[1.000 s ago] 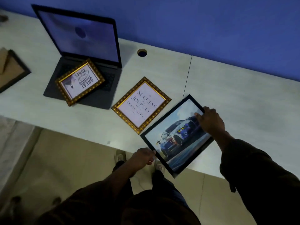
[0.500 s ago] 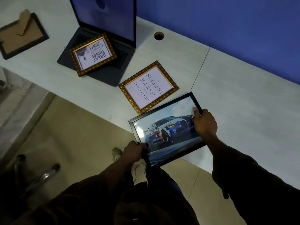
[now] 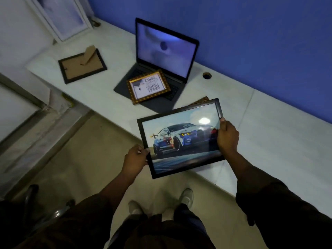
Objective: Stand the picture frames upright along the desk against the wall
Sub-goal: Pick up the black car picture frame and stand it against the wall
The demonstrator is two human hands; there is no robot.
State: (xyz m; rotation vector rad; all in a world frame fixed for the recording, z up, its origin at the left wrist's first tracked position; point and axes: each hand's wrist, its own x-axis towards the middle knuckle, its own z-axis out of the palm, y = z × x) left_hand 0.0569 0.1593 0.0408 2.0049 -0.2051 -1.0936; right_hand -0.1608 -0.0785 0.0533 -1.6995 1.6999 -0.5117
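I hold a black-framed car picture (image 3: 179, 137) lifted off the desk's front edge, face up and tilted. My left hand (image 3: 136, 157) grips its lower left edge; my right hand (image 3: 227, 135) grips its right edge. A small gold frame reading "Great Things" (image 3: 148, 86) lies on the laptop's keyboard. A second gold frame (image 3: 202, 101) is almost hidden behind the car picture; only a corner shows. A dark frame (image 3: 81, 66) lies face down at the desk's left, its cardboard stand sticking up.
An open laptop (image 3: 165, 51) sits near the blue wall (image 3: 251, 33). The white desk (image 3: 278, 132) has a cable hole (image 3: 207, 75). A white-framed panel (image 3: 62, 17) leans at the far left corner. My shoes (image 3: 186, 196) stand on the tiled floor.
I have raised the car picture off the desk and turned it level; it now covers the "Success" frame. My view has swung left, showing the face-down frame and desk end.
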